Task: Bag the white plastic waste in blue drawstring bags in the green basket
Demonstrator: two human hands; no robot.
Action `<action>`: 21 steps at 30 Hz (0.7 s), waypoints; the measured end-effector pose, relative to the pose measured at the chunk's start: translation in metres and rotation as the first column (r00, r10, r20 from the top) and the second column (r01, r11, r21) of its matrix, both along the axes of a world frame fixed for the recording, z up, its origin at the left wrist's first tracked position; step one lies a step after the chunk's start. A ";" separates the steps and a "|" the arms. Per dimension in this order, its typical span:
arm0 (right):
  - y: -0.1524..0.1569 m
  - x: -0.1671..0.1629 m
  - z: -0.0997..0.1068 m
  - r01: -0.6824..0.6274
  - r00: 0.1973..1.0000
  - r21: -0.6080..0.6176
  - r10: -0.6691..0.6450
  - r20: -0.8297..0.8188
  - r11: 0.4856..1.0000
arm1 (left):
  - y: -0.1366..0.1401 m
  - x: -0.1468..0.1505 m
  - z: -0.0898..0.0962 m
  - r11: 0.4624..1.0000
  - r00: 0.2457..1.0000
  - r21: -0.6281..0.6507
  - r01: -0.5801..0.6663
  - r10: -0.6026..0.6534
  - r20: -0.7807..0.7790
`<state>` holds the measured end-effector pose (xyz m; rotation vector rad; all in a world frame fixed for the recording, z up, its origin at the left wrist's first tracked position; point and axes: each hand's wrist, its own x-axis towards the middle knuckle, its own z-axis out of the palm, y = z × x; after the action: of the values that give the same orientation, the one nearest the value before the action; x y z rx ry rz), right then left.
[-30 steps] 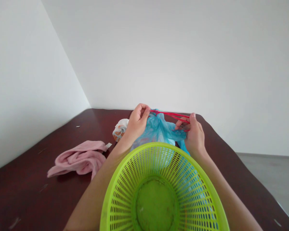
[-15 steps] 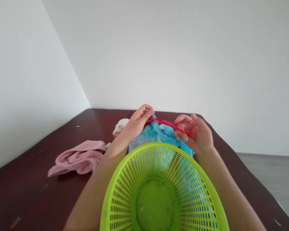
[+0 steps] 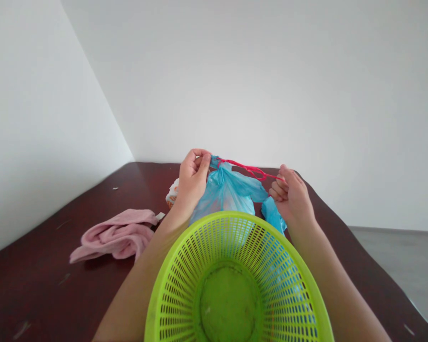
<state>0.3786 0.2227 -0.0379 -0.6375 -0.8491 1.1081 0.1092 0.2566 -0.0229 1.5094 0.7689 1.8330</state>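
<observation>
Beyond the green basket, a translucent blue plastic bag [image 3: 223, 192] is gathered at its neck, with red string [image 3: 249, 170] around it. My left hand [image 3: 194, 173] pinches the bag's gathered top. To the right, my right hand [image 3: 292, 194] is closed on the loose end of the string, which stretches nearly straight between the two hands. Below the right hand lies another piece of blue plastic [image 3: 273, 216]; whether it belongs to the same bag I cannot tell. The basket hides the bag's lower part.
A green slotted plastic basket [image 3: 231, 304] stands in front, between my forearms. On the left of the dark red table [image 3: 39, 280] lies a crumpled pink cloth [image 3: 117, 235]. A white package with orange marks [image 3: 172, 194] sits behind my left wrist. Pale walls border the table.
My right hand has closed round the string and pulled it out to the right. My left hand has lifted the bag's neck up and to the left.
</observation>
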 end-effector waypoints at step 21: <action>-0.017 -0.006 0.003 -0.258 0.817 0.017 0.209 0.538 0.966 | -0.011 -0.002 0.006 0.963 0.963 -0.036 0.266 -0.264 0.051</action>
<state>0.3724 0.2059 -0.0353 -0.7973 -1.4861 1.1185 0.1074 0.2451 -0.0171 1.4611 0.5499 1.6352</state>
